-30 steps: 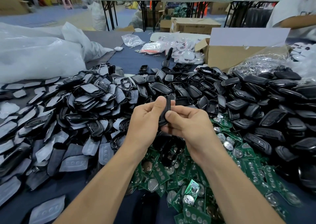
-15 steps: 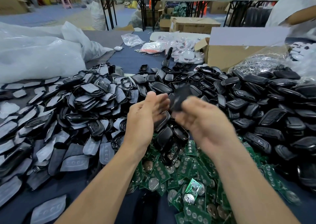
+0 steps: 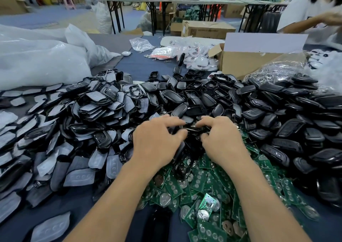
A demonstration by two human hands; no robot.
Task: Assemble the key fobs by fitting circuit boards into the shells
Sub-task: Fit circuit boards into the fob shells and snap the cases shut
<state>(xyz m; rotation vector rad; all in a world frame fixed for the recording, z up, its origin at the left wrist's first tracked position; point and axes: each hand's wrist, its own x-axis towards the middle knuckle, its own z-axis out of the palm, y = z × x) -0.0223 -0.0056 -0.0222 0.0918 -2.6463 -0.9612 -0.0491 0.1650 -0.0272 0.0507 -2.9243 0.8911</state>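
Note:
My left hand and my right hand are both down on the near edge of a big heap of black fob shells. Their fingers and thumbs are curled, and between the two sets of fingertips lies a black shell piece that both hands grip. Motion blur hides exactly how the fingers sit on it. Green circuit boards with round coin cells are heaped just below my wrists and between my forearms.
A pile of grey rubber button pads fills the left. White plastic sacks lie at the back left. An open cardboard box and a clear bag of metal rings stand behind the shells. Another person works at the far right.
A second ago both hands held a black fob raised at chest height. Then my right hand flicked it forward onto the heap. Both hands have since dropped onto the shells.

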